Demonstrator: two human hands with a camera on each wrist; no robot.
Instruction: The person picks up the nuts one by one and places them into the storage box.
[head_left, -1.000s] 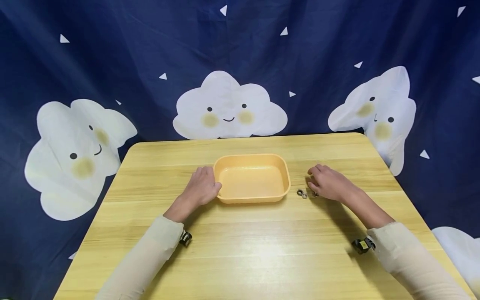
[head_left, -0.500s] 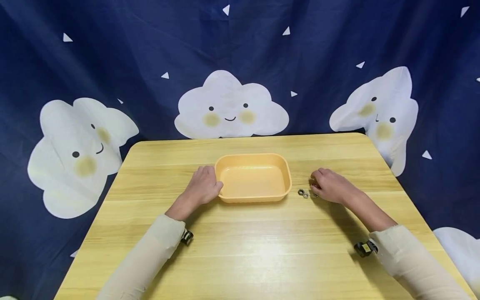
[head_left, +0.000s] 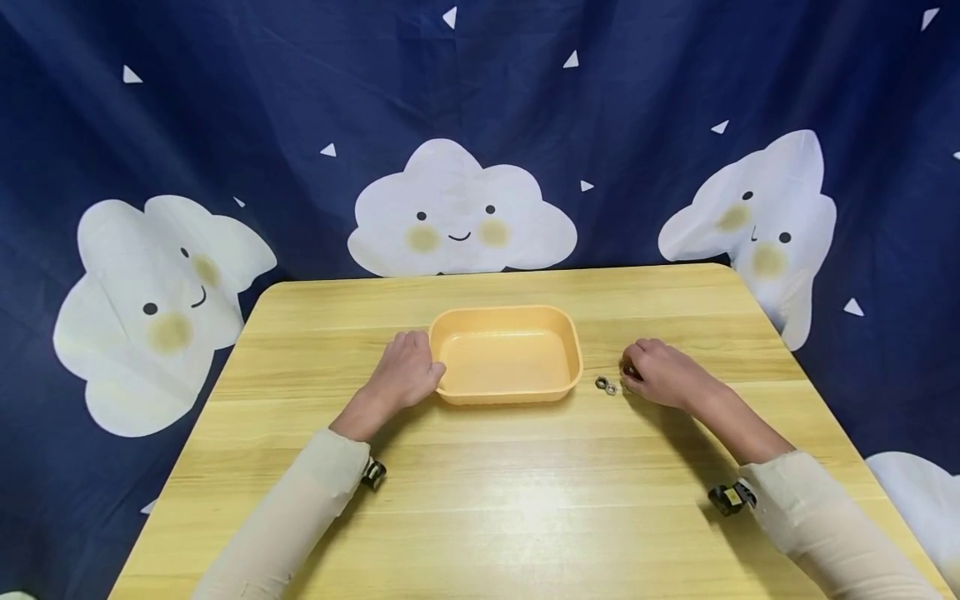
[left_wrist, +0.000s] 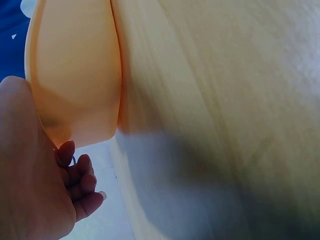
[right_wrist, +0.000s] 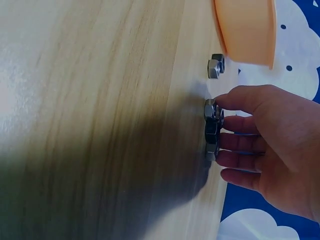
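Left hand (head_left: 402, 371) grips the orange tray (head_left: 506, 362); right hand (head_left: 666, 375) touches metal nuts (right_wrist: 211, 133) (pinching or not: cannot tell).

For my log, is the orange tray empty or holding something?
Empty, as far as the head view shows: nothing lies on the visible floor of the tray, and two nuts rest outside it on the table.

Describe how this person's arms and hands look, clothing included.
The left hand and right hand are ungloved. The left sleeve and right sleeve are cream and end short of the hands. Beside their ends sit a black left device and a black right device, the latter showing a yellow patch.
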